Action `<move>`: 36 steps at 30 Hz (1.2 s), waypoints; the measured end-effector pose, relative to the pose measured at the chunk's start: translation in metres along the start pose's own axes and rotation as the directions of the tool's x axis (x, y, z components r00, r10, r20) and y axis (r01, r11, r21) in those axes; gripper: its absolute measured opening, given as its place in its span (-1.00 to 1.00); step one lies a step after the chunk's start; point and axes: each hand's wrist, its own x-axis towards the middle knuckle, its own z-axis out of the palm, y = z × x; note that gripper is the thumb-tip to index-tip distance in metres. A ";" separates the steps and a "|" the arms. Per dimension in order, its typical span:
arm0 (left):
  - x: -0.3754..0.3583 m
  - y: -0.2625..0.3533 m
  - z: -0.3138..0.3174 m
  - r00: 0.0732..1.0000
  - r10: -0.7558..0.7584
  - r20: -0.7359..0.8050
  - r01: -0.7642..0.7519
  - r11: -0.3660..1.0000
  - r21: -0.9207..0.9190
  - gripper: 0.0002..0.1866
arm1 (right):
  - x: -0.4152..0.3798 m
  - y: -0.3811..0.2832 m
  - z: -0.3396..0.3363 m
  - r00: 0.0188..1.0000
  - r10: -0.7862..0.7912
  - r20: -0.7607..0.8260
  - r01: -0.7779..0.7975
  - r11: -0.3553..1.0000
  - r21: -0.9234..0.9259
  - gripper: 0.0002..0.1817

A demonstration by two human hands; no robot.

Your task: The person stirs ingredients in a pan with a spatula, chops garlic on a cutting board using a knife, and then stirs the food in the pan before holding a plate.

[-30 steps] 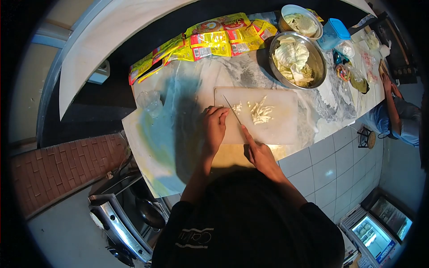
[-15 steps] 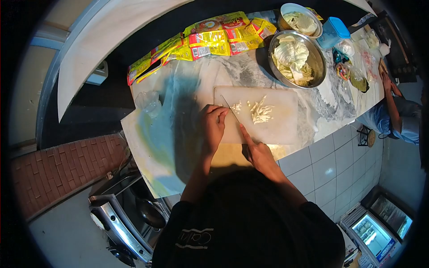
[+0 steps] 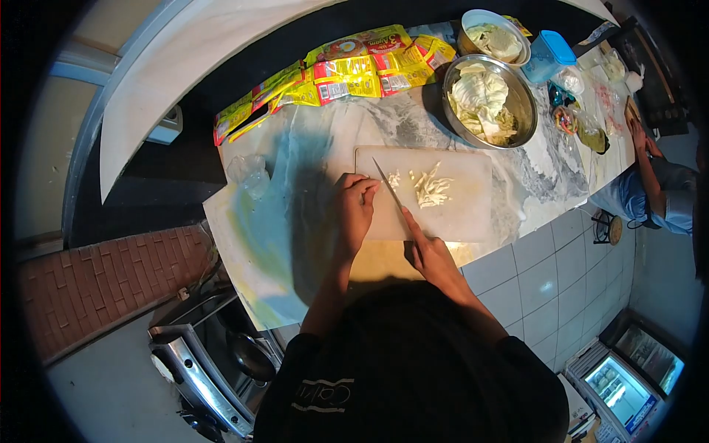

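My right hand [image 3: 433, 258] is wrapped round the handle of a knife [image 3: 386, 179], its index finger stretched along the top. The blade slants over the left part of a white cutting board [image 3: 469, 218]. Left of the blade, my left hand [image 3: 356, 210] rests at the board's edge with its fingers curled together; whatever they pinch is too small to make out. A few small pale bits [image 3: 394, 179] lie just right of the blade. Beyond them is a loose pile of thin pale strips [image 3: 432, 188].
Behind the board stands a steel bowl [image 3: 527, 111] with cabbage leaves [image 3: 480, 96], and a second bowl [image 3: 464, 40] behind it. Yellow noodle packets [image 3: 343, 77] line the back. A clear plastic bag [image 3: 255, 177] lies left. Another person's hands [image 3: 641, 136] are at the far right.
The knife blade has shifted a little to the right, away from my left fingertips. My left hand stays curled in nearly the same place.
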 end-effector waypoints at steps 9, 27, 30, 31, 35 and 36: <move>-0.004 -0.003 -0.006 1.000 -0.008 0.025 0.008 1.000 0.017 -0.84 | 0.000 0.003 0.005 1.000 -0.018 -0.006 0.018 0.998 -0.058 -0.05; 0.000 0.002 -0.005 1.000 0.026 0.017 -0.027 0.998 0.054 -0.89 | 0.007 -0.001 -0.008 0.995 0.042 0.087 -0.036 0.997 -0.069 -0.06; -0.002 0.000 -0.004 0.997 -0.063 0.040 0.064 0.998 -0.024 -0.84 | 0.005 0.002 -0.007 0.999 0.011 0.031 -0.012 0.999 0.045 -0.06; -0.002 -0.002 -0.003 0.997 -0.063 0.036 0.064 0.998 -0.022 -0.84 | 0.004 0.003 -0.008 0.999 0.006 0.032 -0.008 0.999 0.044 -0.06; 0.000 -0.001 -0.001 0.996 -0.078 0.039 0.080 0.996 -0.031 -0.83 | 0.003 0.003 -0.009 0.997 0.061 0.043 -0.063 0.996 0.059 -0.08; 0.001 0.000 0.000 0.996 -0.085 0.040 0.086 0.996 -0.034 -0.83 | 0.003 0.003 -0.008 0.998 0.058 0.037 -0.061 0.996 0.070 -0.10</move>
